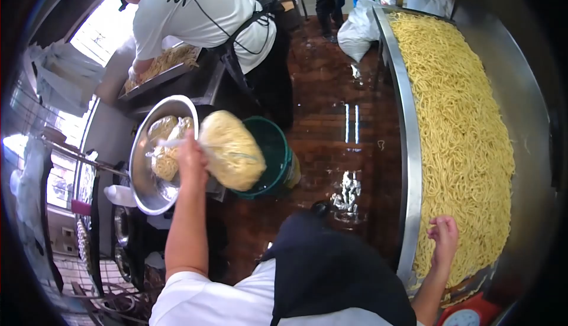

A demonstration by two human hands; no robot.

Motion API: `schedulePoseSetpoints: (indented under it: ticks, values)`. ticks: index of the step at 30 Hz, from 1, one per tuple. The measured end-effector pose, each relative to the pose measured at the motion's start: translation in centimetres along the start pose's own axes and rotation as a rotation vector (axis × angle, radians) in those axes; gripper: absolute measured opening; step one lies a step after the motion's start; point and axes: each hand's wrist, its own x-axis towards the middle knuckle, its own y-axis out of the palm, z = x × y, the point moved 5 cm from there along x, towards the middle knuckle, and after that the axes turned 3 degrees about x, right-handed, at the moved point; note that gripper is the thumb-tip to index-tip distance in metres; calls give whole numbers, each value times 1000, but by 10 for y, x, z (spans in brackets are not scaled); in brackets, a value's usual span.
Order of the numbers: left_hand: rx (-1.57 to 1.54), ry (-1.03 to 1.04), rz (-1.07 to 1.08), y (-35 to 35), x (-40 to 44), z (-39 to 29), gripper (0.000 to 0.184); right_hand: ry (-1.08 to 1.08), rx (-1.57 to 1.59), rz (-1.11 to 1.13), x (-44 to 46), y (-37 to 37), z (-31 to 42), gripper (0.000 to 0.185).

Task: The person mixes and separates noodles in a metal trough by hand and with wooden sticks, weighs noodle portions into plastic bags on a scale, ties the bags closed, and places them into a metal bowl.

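My left hand [192, 159] is closed around the gathered neck of a clear plastic bag of noodles [233, 150], which hangs out to the right of the hand. Just left of that hand is a metal bowl [138, 166] with a few more bagged noodles [165, 165] inside. Over the long metal tray of loose yellow noodles [455, 131], near its front end, my right hand [444, 234] has its fingers curled. Whether anything is in those fingers I cannot make out.
A green bucket [277, 166] stands on the wet brown floor [322, 119] behind the bag. At the upper left a co-worker [201, 12] leans over a tray of noodles [160, 77]. A white sack [358, 30] rests by the noodle trough. A red scale [473, 311] sits at bottom right.
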Motion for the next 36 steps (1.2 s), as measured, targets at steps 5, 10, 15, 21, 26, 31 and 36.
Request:
schedulePoseSetpoints:
  ticks: [5,10,15,21,26,31,36]
  values:
    - [-149,-7,-289,-139,153,33,31,-70,-111,135,8,52,28,10]
    - [-71,-269,-282,-241,306,105,53,-108,-223,236,10,89,35,12]
    - [-22,-10,-125,-139,271,79,68,-76,-425,207,15,113,34,14]
    - [126,-34,362,116,99,46,38,-109,-509,317,5,113,37,20]
    - [362,159,992,231,-25,49,30,-26,-314,185,10,56,-4,18]
    - [488,267,1311,297,-99,30,30,71,-31,98,15,28,-27,15]
    - [338,309,1450,380,-95,4,31,104,0,38,48,40,-10,15]
